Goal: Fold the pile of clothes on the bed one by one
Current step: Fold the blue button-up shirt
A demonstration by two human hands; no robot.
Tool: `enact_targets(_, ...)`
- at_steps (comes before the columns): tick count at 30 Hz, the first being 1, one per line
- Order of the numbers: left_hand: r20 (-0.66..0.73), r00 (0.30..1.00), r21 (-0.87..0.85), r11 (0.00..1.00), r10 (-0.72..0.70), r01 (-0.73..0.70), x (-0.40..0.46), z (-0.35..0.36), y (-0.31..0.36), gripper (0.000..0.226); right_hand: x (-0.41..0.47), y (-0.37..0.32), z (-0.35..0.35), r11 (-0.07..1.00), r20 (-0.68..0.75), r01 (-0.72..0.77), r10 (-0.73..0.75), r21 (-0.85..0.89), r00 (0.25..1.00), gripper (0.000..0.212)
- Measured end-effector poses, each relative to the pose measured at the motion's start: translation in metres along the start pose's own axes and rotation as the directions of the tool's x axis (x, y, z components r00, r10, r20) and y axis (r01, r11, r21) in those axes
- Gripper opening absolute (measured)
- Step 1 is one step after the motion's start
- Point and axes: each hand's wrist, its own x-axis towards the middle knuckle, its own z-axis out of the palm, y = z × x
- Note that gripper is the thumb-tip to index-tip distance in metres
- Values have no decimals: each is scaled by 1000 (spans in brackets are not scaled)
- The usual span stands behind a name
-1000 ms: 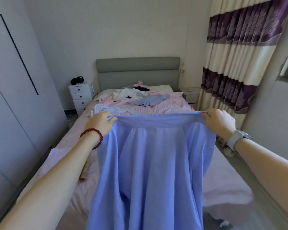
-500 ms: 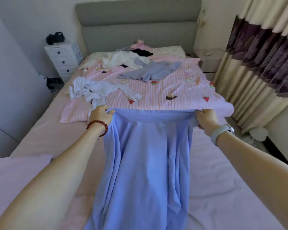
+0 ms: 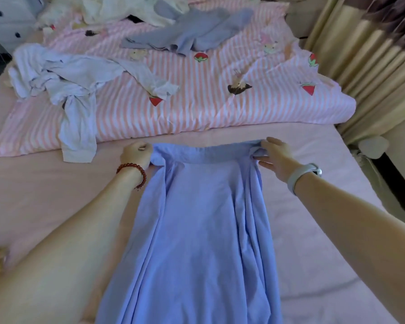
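Here, left fingers (image 3: pixel 138 146) clenched on blue skirt (image 3: pixel 197 218) waistband, right fingers (image 3: pixel 265 157) released beside it

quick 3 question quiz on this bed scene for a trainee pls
1. True or false: the blue skirt lies spread on the pink sheet.
2. Which hand grips the waistband in a fist? A) left hand B) right hand
3. Fill in: the grey garment lies on the ____ quilt.

Key: 1 true; 2 A; 3 striped
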Motion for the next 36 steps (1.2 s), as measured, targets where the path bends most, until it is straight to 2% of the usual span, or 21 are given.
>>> enact_targets(1,81,996,-53,998,-35,39,7,10,-9,25,7,9,5,1000,54,-13,14,-20,998,39)
enact_targets(3,186,982,37,999,-41,34,12,32,-27,48,22,33,10,989,99,-11,26,-150,995,50)
enact_targets(5,171,985,182,983,9,-40,2,50,-43,47,26,60,9,953,43,26,-13,-301,999,52)
enact_targets(8,176,971,289,935,159,-205,-35,73,-73,37,15,109,-5,949,-100,-19,-13,-315,995,40)
enact_targets(10,250,908,365,836,335,-409,-76,87,-95,36,-3,146,-19,947,-190,-60,-1,-315,982,36)
enact_targets(12,411,810,439,688,419,-578,-124,101,-117,42,-28,180,-34,943,-263,-112,27,-314,965,31)
enact_targets(14,553,744,486,580,375,-654,-166,116,-135,51,-49,209,-45,942,-342,-184,81,-281,936,27)
enact_targets(15,619,713,479,561,329,-675,-181,124,-140,54,-58,219,-50,949,-372,-218,122,-228,920,27)
enact_targets(17,702,681,515,513,208,-687,-202,134,-147,54,-73,232,-56,956,-347,-273,221,-108,911,27)
enact_targets(20,712,702,619,460,13,-636,-199,141,-164,57,-95,235,-59,931,-132,-363,363,19,923,21)
enact_targets(22,715,699,645,417,-32,-640,-194,141,-168,59,-106,230,-60,902,33,-405,405,151,914,22)
enact_targets(24,724,689,622,465,-36,-630,-191,140,-166,57,-113,225,-62,876,172,-422,390,233,905,20)
enact_targets(26,697,717,562,638,-22,-526,-189,141,-156,49,-119,222,-60,898,229,-384,335,216,914,18)
enact_targets(28,536,841,382,868,72,-317,-192,138,-143,38,-126,221,-55,963,235,-246,215,112,948,21)
enact_targets(29,420,901,297,923,104,-245,-195,135,-136,29,-132,221,-52,992,258,-123,114,20,960,22)
enact_targets(30,315,941,261,941,127,-214,-200,131,-130,19,-138,225,-50,994,307,34,-1,-101,952,25)
enact_targets(31,253,959,252,948,129,-195,-208,128,-123,13,-145,231,-48,948,382,212,-110,-237,918,33)
enact_targets(33,266,961,238,961,76,-141,-223,129,-113,8,-154,251,-48,772,544,469,-194,-429,816,49)
enact_targets(34,309,951,245,964,27,-107,-229,133,-110,10,-159,260,-49,714,599,522,-179,-467,781,53)
enact_targets(36,372,926,330,942,-64,-67,-236,146,-110,20,-171,272,-51,694,657,575,-194,-433,728,56)
